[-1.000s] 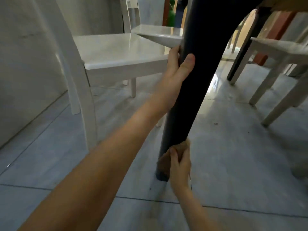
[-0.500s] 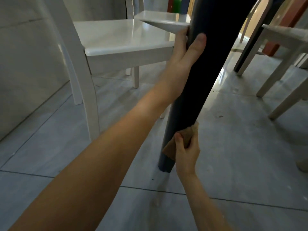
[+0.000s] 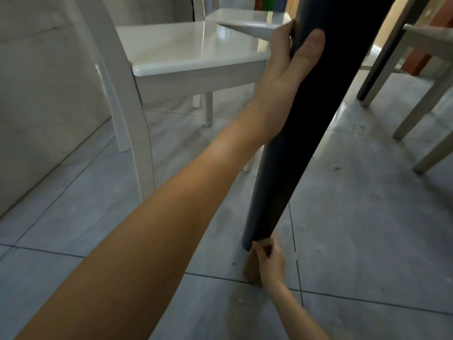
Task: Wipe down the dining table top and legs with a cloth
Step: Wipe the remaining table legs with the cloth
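A dark round table leg slants through the middle of the view down to the grey tiled floor. My left hand grips it high up, thumb on the near face and fingers wrapped behind. My right hand is at the foot of the leg, shut on a brown cloth that hangs from it to the floor. The cloth is pressed against the leg's bottom end. The table top is out of view.
A white chair stands left of the leg, a second white seat behind it. More pale chair legs and another dark table leg are at right. A wall runs along the left.
My right hand has slid the cloth down the leg from about a quarter of the way up to its foot. My left hand has kept its grip high on the leg.
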`<state>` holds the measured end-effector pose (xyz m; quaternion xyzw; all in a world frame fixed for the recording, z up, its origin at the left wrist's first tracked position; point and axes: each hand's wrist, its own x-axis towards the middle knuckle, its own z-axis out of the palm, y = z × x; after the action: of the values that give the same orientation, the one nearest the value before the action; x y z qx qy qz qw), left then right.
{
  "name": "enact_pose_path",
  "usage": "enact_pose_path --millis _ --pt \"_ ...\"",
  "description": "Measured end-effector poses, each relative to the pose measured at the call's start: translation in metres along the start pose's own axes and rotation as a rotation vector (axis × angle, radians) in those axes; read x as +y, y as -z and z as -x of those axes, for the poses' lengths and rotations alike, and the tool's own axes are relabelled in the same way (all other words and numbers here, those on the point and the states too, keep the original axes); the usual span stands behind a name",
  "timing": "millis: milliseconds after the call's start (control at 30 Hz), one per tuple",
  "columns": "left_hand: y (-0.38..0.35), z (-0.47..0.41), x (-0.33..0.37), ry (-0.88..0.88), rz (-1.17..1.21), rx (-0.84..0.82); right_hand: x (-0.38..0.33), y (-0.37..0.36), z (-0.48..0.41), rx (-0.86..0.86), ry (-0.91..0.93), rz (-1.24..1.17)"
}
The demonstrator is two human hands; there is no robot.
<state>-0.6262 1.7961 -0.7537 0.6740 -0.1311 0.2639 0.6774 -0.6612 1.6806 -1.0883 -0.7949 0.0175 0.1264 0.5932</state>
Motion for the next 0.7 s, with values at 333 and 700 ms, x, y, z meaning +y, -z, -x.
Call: enact_pose_path --millis 333,700 --pt "0.000 -0.001 0.007 0.038 0.016 -0.053 -0.200 0.052 0.032 0.161 0.501 -0.298" --pt "0.003 0.005 0.006 -0.003 0.151 -0.076 -0.335 0.097 0.049 0.067 0.718 -0.323"
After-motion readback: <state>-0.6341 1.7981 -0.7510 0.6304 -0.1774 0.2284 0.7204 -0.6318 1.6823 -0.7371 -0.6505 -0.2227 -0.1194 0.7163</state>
